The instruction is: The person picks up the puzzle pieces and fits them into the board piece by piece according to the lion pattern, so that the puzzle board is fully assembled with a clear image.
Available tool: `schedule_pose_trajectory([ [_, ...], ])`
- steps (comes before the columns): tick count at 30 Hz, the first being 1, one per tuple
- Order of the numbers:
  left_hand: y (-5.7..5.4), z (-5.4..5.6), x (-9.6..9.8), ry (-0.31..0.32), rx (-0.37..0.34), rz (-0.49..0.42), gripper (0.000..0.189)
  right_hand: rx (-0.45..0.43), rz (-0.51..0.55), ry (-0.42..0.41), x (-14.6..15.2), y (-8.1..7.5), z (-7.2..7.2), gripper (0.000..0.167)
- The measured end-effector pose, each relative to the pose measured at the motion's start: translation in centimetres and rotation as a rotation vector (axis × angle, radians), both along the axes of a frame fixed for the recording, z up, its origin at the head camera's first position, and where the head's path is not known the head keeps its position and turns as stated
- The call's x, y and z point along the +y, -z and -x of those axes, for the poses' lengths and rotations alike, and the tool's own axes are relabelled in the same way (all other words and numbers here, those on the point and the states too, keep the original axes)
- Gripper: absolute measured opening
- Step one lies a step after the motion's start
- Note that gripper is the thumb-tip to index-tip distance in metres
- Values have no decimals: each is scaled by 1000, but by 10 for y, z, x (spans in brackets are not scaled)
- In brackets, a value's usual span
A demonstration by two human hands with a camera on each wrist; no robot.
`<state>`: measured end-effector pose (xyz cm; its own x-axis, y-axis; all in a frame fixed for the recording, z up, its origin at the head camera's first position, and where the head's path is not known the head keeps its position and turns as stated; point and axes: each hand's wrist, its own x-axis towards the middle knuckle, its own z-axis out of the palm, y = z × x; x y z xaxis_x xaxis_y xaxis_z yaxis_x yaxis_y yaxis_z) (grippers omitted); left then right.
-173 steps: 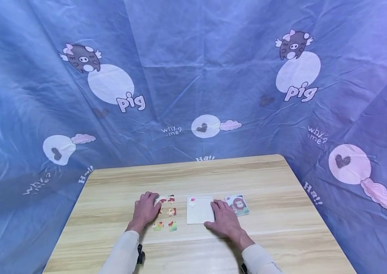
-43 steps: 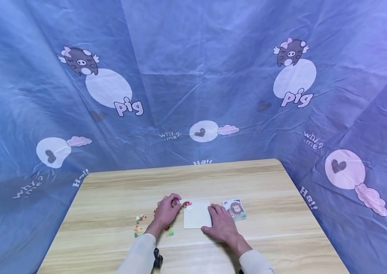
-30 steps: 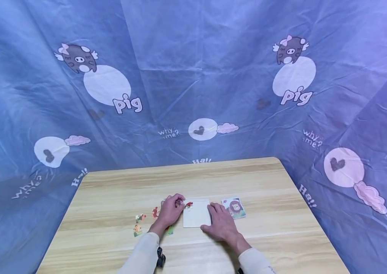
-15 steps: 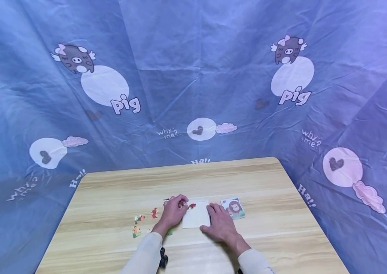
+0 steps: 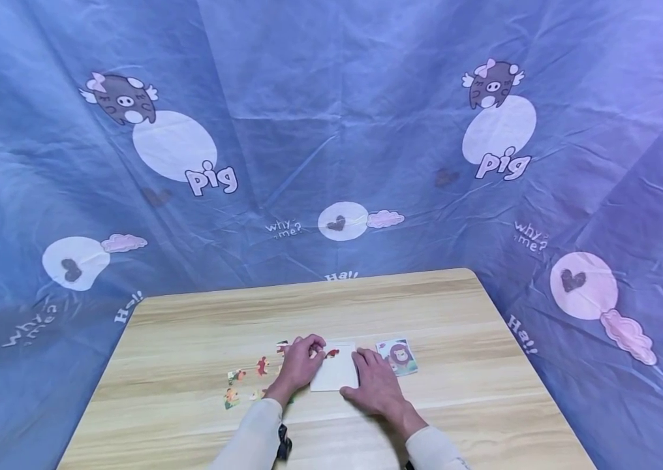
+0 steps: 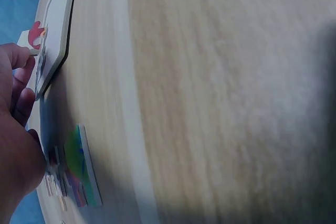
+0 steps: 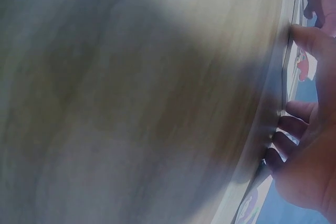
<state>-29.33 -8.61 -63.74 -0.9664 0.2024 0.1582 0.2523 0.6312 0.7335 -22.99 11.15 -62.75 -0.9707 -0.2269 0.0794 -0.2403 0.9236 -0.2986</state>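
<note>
My left hand (image 5: 302,365) pinches a jigsaw piece (image 5: 333,353) with a red figure, over the upper part of a white puzzle tray (image 5: 334,378). In the left wrist view the piece (image 6: 35,34) sticks up from thumb and fingertips, close over the tray (image 6: 62,19). The left fingers cover the tray's upper left corner. My right hand (image 5: 374,385) holds the tray at its lower right, thumb at the near edge and fingers along the right side. In the right wrist view those fingers (image 7: 294,127) press against the rim.
Several loose jigsaw pieces lie left of the tray, among them a red one (image 5: 263,365) and an orange one (image 5: 231,397); the left arm hides part of the group. A lion picture card (image 5: 397,356) lies right of the tray. Blue cloth (image 5: 273,156) hangs behind the table.
Earlier my left hand was over the loose pieces; it has since brought the red piece to the tray, sliding rightward over its top during the last second. The right hand stays at the tray.
</note>
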Motion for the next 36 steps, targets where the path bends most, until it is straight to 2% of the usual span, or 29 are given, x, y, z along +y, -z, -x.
schedule_pose_trajectory([
  [2,1,0,0,-2,0,9,13,4,0,1,-1,2,0,86],
  [8,6,1,1,-6,65,69,15,12,4,1,-2,4,-1,86],
  [13,5,1,0,-17,93,94,22,5,-7,7,-1,2,-1,86],
  [18,6,2,-1,1,124,171,31,0,-10,10,-1,1,1,86],
  [22,6,3,-3,23,113,236,36,2,-1,9,-1,3,1,85],
  [29,5,4,-3,52,108,291,30,-2,-2,11,-2,5,2,85],
  [36,5,6,-3,54,74,284,27,-6,-2,16,-2,4,4,86],
])
